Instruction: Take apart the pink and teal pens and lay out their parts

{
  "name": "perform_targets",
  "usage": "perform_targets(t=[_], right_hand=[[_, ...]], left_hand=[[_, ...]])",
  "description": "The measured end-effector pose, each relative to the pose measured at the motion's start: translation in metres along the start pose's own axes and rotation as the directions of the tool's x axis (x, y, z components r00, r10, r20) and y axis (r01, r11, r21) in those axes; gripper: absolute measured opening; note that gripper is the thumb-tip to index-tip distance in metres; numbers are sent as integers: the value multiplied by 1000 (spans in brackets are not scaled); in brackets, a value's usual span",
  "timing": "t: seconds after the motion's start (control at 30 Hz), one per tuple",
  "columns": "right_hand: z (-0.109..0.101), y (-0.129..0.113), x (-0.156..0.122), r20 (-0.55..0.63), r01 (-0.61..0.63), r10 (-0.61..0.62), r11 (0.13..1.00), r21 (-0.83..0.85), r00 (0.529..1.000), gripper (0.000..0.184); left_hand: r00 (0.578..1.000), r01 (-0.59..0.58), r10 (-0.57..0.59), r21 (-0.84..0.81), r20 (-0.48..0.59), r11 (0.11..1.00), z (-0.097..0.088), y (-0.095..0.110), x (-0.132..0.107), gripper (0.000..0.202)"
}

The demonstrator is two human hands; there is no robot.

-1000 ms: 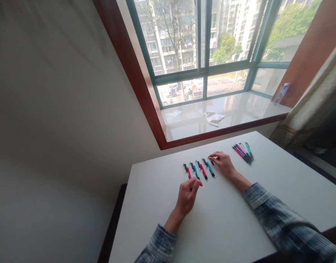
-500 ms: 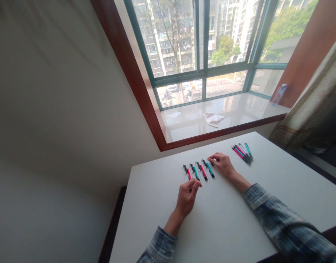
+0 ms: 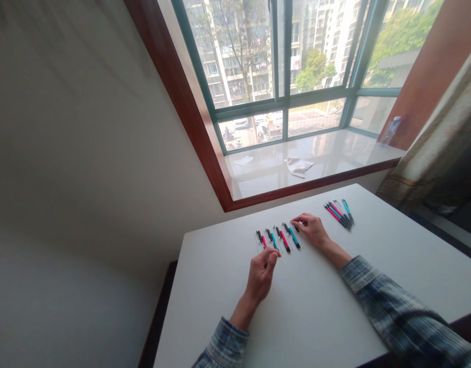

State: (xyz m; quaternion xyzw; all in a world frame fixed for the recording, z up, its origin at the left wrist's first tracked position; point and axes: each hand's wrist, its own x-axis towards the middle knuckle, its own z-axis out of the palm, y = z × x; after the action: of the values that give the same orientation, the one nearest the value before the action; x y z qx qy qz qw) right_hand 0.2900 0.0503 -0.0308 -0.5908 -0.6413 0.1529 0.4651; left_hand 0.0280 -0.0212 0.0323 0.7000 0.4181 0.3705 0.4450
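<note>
**Change:** between the last views the left hand has come slightly closer to the row of pens, and the right hand stands about where it was. The whole view has drifted slightly. No pen appears to have shifted.

**Left hand** [image 3: 261, 276]: half-curled and raised, fingers bunched toward the thumb, holding nothing that shows. Its fingertips hover just near the near ends of the pens.

**Right hand** [image 3: 312, 228]: open and loosely arched, fingers reaching left. Its fingertips are at the far end of the rightmost pen; whether they touch it I cannot tell. No grip shows.

**Pen row** [image 3: 284, 240]: four pens in clear sleeves lie side by side on the table, slanted alike, between the hands. Barrels run pink, teal, pink, teal from the left, with black ends at the far side.

**Pen bunch** [image 3: 338, 214]: several pink and teal pens lie gathered to the right and farther off, well apart from the row, near the table's far edge.

**Table** [image 3: 281, 317]: white top, both plaid sleeves [image 3: 396, 306] reaching over it from the near side.

**Rest:** beyond it, a white cloth [image 3: 298, 166] and a sheet of paper [image 3: 243, 160] lie on the window sill [image 3: 346, 148], with a clear plastic item [image 3: 390, 132] at its right end.
</note>
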Motion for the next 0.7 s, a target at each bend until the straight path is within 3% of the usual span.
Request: perform_targets(t=[0.2,0.37,0.6,0.7], right_hand=[[-9,-13,-5,-68,28,-27,999,15,997,23],[-11,-46,-23,-139,90,-81,994,58,987,20],[-2,-95,-56,6,182,-187,960,214,982,12],[1,-102,-65,88,176,-205,949,263,975,21]], left_hand=[[994,-58,50,-79,-96,995,-2,-1,2,41],[980,-53,37,-81,-195,995,0,4,3,35],[932,-98,28,-177,-363,979,0,13,4,22],[921,-99,-4,-242,-389,965,-1,15,6,23]])
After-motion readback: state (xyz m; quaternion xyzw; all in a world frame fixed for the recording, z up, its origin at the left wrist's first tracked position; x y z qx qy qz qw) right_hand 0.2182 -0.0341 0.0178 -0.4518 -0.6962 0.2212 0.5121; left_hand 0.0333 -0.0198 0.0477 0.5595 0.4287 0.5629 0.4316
